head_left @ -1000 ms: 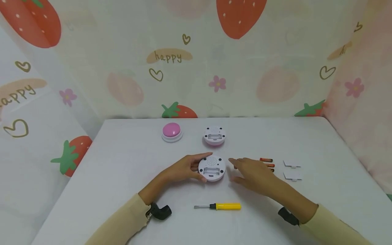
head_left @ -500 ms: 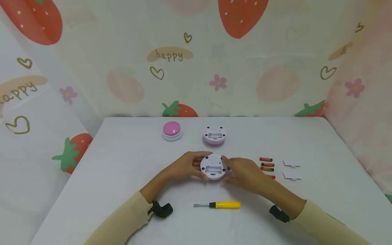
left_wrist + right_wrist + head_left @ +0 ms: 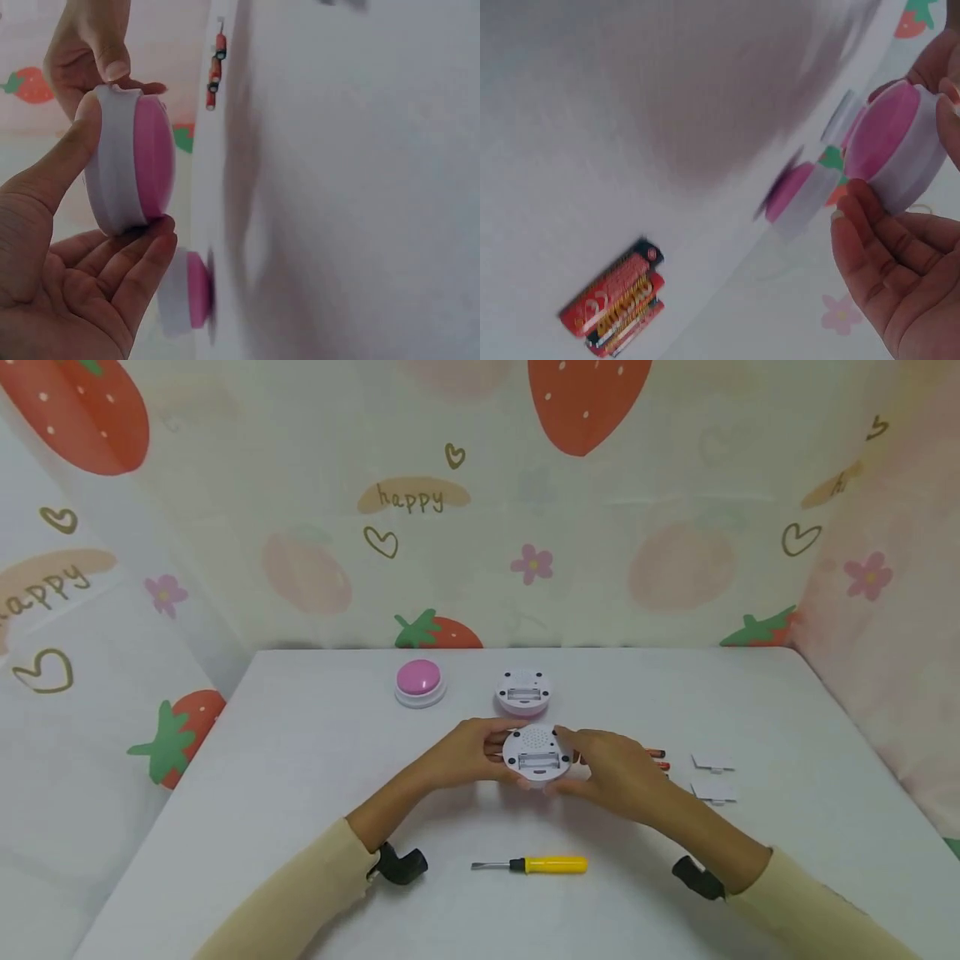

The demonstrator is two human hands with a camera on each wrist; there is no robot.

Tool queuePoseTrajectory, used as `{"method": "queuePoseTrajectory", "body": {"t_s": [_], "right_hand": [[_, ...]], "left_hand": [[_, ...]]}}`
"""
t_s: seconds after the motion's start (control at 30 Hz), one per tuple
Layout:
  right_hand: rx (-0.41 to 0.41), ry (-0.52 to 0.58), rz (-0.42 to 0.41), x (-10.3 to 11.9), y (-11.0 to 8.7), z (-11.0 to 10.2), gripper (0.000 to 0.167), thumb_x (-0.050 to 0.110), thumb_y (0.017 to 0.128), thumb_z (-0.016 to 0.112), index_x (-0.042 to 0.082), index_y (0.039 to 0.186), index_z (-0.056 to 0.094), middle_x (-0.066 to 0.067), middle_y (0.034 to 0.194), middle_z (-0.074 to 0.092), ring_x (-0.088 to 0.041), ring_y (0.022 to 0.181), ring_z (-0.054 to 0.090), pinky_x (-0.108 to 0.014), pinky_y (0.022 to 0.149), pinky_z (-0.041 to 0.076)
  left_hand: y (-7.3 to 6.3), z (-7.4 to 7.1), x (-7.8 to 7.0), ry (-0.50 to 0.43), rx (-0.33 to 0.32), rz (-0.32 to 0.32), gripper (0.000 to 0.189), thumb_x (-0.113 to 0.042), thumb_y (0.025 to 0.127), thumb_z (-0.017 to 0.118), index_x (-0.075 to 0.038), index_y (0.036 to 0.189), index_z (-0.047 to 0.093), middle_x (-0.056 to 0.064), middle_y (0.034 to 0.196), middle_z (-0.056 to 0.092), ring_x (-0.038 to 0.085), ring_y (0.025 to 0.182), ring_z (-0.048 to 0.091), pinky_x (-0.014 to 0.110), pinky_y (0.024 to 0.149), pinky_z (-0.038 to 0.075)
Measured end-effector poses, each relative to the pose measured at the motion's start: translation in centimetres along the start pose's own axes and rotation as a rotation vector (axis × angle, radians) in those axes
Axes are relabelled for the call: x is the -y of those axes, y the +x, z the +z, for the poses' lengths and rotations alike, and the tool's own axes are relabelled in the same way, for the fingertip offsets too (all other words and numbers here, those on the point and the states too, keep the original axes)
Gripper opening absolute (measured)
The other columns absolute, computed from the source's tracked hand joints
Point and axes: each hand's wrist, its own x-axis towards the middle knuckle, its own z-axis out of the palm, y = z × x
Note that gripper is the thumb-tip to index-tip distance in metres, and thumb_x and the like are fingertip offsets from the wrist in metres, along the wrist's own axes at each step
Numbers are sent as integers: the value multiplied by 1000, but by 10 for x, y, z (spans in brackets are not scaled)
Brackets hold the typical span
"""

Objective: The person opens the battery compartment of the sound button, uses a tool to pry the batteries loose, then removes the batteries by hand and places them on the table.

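Both hands hold a round push button with a white base and a pink dome, raised off the table. Its underside faces up in the head view, showing an open battery slot and dark feet. My left hand grips the left rim between thumb and fingers. On the right rim, my right hand grips it too. The left wrist view shows the pink dome facing the table. Several red batteries lie side by side, partly hidden by my right hand in the head view.
A second overturned button sits behind, beside an upright pink button. Two white battery covers lie at the right. A yellow-handled screwdriver lies in front. A patterned cloth wall stands behind the table.
My right hand has come in from the right and taken hold of the button's rim. Both hands have since lifted the button and shifted it slightly right.
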Motion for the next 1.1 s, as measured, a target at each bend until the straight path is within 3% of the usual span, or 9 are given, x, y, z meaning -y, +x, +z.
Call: {"method": "queuePoseTrajectory", "body": {"t_s": [0.13,0.33,0.47,0.67,0.87,1.1], "right_hand": [[-28,29,23,-7,-3,-11,78,41,81,86,3,143,56,-3,103,71,-17,85,59,-27,69,52],[-64,47,23,-21,-6,-29,78,39,80,87,3,143,56,-2,95,68,-20,84,58,-28,68,48],[-73,54,23,-33,-4,-42,78,37,81,87,2,143,55,-1,90,64,-18,82,55,-28,65,46],[-66,63,34,-55,4,-58,83,37,82,86,2,148,50,-4,92,64,-21,83,56,-29,66,49],[-56,62,24,-77,14,-68,82,34,84,85,0,149,47,-7,95,65,-22,82,56,-30,66,51],[-20,99,26,-95,28,-66,80,28,86,84,-3,149,46,-12,99,66,-22,78,56,-30,63,48]], "left_hand": [[11,0,-16,30,1,30,86,-15,78,90,-10,152,47,8,136,64,14,112,67,24,94,55],[32,0,-39,91,6,32,89,-14,75,92,-3,150,46,11,136,63,13,107,68,22,94,55],[49,0,-51,168,15,37,90,-17,76,92,-2,151,45,10,137,63,14,107,66,20,94,54],[77,1,-67,318,-28,48,91,-22,75,93,-2,150,46,10,141,60,17,115,62,23,96,53],[107,4,-71,412,-45,31,94,-27,75,93,-2,152,44,10,145,57,17,117,58,27,102,49],[129,3,-68,448,-31,4,92,-26,76,92,-3,152,45,9,141,59,17,109,55,28,99,48]]}}
